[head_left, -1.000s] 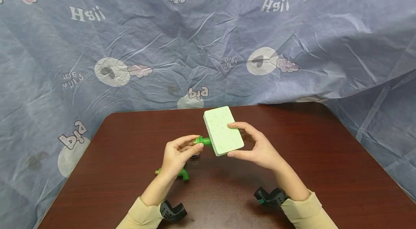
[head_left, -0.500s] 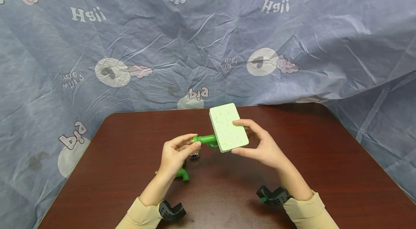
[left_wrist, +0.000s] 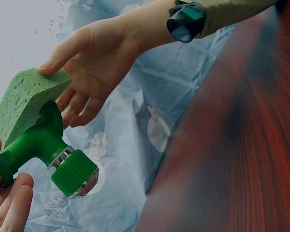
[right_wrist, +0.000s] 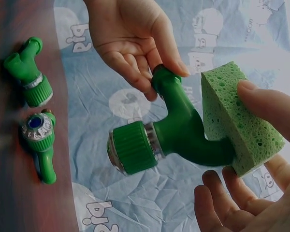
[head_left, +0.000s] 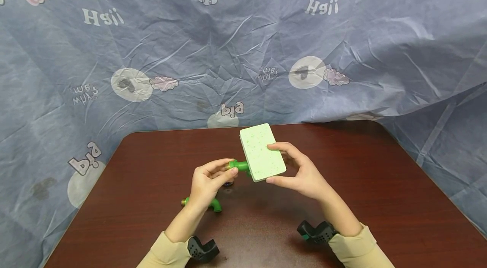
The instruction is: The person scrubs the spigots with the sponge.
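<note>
Held up over the table is a green faucet (right_wrist: 181, 128) with a ribbed green knob. My left hand (head_left: 207, 179) pinches it near its brass threaded end. In my right hand (head_left: 302, 173) is a pale green sponge (head_left: 262, 151), gripped by its edges between thumb and fingers. The right wrist view shows the sponge's face against the faucet's curved spout, and the head view has it covering much of the faucet. Two more green faucets lie on the table; one (head_left: 216, 205) is partly behind my left wrist, and the other (right_wrist: 37, 140) has a blue-centred silver cap.
The dark reddish-brown table (head_left: 342, 166) spreads beneath both hands. A wrinkled blue cloth (head_left: 190, 56) with cartoon prints hangs behind it. Black camera mounts (head_left: 203, 250) sit on both wrists.
The sponge moved right along the faucet, baring more of it, then came back left toward my left hand. My left hand shifted slightly left and back, still pinching the faucet.
</note>
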### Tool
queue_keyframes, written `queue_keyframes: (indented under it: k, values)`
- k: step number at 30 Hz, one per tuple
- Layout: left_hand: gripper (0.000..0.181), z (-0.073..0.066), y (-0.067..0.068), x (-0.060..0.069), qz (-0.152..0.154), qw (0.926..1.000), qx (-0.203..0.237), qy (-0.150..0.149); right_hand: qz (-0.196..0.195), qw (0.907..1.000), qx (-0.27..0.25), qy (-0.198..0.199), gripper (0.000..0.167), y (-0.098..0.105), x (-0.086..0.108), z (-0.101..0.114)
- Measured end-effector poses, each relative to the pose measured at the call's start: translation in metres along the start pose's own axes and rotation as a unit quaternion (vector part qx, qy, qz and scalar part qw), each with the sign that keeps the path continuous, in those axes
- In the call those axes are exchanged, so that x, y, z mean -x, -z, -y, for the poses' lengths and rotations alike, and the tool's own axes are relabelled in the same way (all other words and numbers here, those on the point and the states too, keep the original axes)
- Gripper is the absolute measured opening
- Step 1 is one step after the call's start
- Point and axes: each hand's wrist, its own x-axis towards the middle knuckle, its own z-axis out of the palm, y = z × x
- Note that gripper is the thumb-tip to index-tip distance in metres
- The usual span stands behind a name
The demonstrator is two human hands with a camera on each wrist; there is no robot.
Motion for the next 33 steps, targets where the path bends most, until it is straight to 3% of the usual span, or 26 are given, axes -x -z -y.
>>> queue_keyframes:
  k: [7,12,24,33]
  values:
    - [0.031,-0.004,0.004,-0.003,-0.022,0.9998,0.005,0.003,-0.02,0.9998,0.008,0.0,0.069,0.009,0.0,0.001]
    - [0.03,-0.005,0.004,-0.003,-0.029,0.9994,0.013,0.01,-0.014,0.9999,0.008,0.001,0.069,0.01,0.001,0.001]
    - [0.031,0.001,-0.003,0.001,-0.008,0.9999,0.005,0.009,0.014,0.9999,-0.004,0.002,0.069,-0.004,0.001,0.0]
    - [0.03,-0.003,0.002,-0.003,-0.02,0.9997,0.013,-0.001,-0.003,0.9999,-0.012,-0.004,0.069,0.009,0.0,0.001]
